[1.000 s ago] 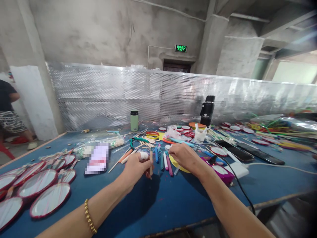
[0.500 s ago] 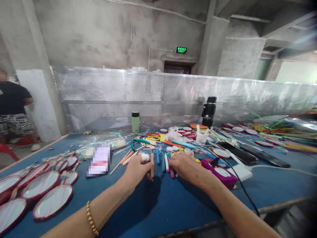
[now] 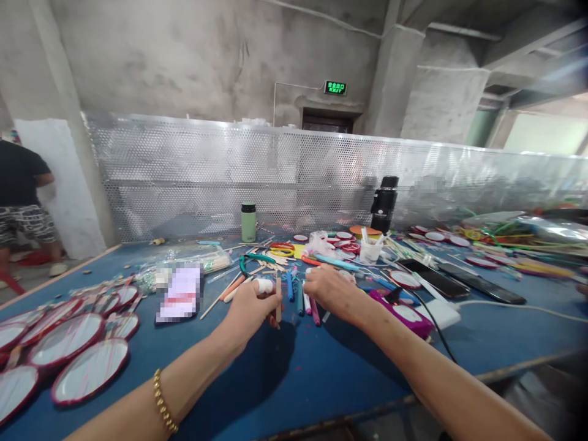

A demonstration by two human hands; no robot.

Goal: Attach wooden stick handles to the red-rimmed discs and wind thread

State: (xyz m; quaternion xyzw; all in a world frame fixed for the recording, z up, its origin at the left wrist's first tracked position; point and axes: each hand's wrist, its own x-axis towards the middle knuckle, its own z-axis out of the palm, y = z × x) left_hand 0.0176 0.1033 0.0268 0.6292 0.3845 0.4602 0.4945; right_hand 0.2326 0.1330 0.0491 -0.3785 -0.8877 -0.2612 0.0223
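The left hand [image 3: 248, 311] pinches a flat wooden stick [image 3: 278, 298] upright between thumb and bandaged forefinger, its lower end close above the blue desk [image 3: 298, 373]. Just to the right, the right hand [image 3: 329, 289] lies knuckles-up over the coloured markers [image 3: 299, 299], fingers curled down among them; whether that grip has closed on one I cannot tell. The stick stands between the two hands, nearer the left. Red-rimmed round discs [image 3: 87, 370] lie well off to the left, and a green flask [image 3: 248, 222] stands near the perforated metal screen [image 3: 193, 171].
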